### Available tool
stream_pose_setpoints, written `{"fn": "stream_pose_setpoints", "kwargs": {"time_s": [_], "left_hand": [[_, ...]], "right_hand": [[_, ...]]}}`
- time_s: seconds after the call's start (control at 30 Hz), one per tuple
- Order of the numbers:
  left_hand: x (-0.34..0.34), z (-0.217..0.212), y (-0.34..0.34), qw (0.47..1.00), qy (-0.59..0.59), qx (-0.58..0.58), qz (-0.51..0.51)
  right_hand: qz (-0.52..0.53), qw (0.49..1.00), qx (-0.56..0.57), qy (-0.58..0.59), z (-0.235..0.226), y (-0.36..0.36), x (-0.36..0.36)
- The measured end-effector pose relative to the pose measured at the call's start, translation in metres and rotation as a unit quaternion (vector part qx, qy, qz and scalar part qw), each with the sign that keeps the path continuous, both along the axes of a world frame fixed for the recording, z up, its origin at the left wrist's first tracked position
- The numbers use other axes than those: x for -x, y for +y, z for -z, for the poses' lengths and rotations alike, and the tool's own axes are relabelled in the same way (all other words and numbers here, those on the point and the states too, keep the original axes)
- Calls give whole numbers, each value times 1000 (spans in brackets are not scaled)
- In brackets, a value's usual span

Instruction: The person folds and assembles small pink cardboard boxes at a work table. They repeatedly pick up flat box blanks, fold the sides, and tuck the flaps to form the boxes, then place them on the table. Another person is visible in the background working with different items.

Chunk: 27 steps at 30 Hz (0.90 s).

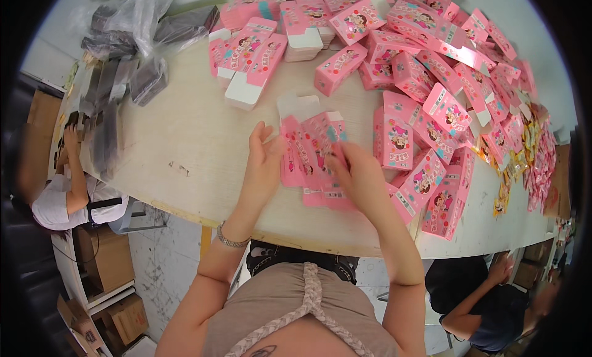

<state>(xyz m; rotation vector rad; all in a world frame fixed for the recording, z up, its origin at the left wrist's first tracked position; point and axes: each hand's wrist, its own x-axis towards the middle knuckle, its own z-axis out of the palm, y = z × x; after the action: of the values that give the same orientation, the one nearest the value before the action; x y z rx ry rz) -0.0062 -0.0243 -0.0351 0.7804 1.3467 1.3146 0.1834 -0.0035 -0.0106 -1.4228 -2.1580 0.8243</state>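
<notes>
My right hand [361, 178] is closed on the right side of a pink printed carton [325, 130], slightly blurred. My left hand [265, 156] stands just left of it, fingers apart and nothing gripped. Beneath and beside the held carton lie more flattened pink cartons [291, 152], one with a white flap [300, 106] sticking out at the far end. To the right, formed pink boxes [394, 138] lie close to my right hand. Where exactly my right fingertips press on the carton is partly hidden.
Stacks of flat pink cartons [253, 58] lie at the far side. A heap of boxes [425, 61] and small yellow and pink packets [533, 147] fills the right. Dark items in clear plastic [148, 79] stand at the left. People work at both sides.
</notes>
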Motion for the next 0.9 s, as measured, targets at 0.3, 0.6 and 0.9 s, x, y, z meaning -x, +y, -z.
{"fn": "stream_pose_setpoints", "kwargs": {"time_s": [0.3,0.6,0.9], "left_hand": [[-7,-29,6,959,-222,-10,174],[-18,-41,-19,961,86,-168,204],[-9,-54,-33,942,190,-135,243]], "right_hand": [[11,974,131,184,-41,-22,13],[2,959,-49,279,-1,-9,5],[49,830,146,535,-28,-5,10]]}}
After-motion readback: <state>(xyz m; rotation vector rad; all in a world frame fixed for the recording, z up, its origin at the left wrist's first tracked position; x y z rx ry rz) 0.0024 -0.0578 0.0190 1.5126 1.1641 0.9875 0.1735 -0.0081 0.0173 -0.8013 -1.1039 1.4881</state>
